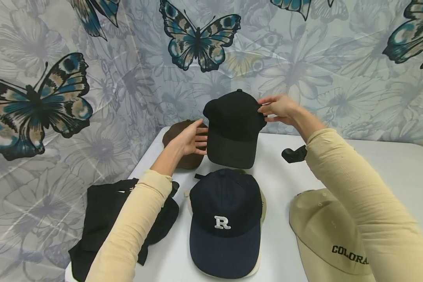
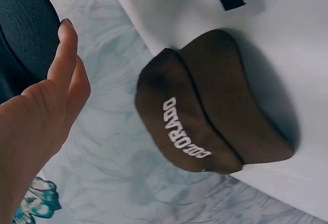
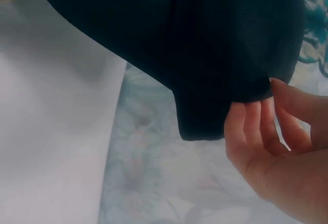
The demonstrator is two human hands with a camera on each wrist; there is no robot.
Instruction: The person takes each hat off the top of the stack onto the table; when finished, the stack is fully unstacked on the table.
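I hold a plain black cap [image 1: 232, 125] up above the white table [image 1: 373, 168], brim toward me. My left hand [image 1: 194, 139] lies with straight fingers against the cap's left side, near the brim. My right hand [image 1: 271, 109] pinches the right edge of the crown. In the right wrist view my right hand's fingertips [image 3: 251, 116] and thumb sit on the lower edge of the black cap [image 3: 179, 39]. The left wrist view shows my left hand [image 2: 56, 96] flat beside the black cap [image 2: 25, 29].
A brown "COLORADO" cap [image 2: 205, 116] lies on the table's far left, behind my left hand. A navy cap with a white R [image 1: 225, 219] lies nearest me on a pale cap. A beige cap [image 1: 324, 235] lies at right, black cloth [image 1: 102, 219] at left. A butterfly-print curtain [image 1: 127, 58] backs the table.
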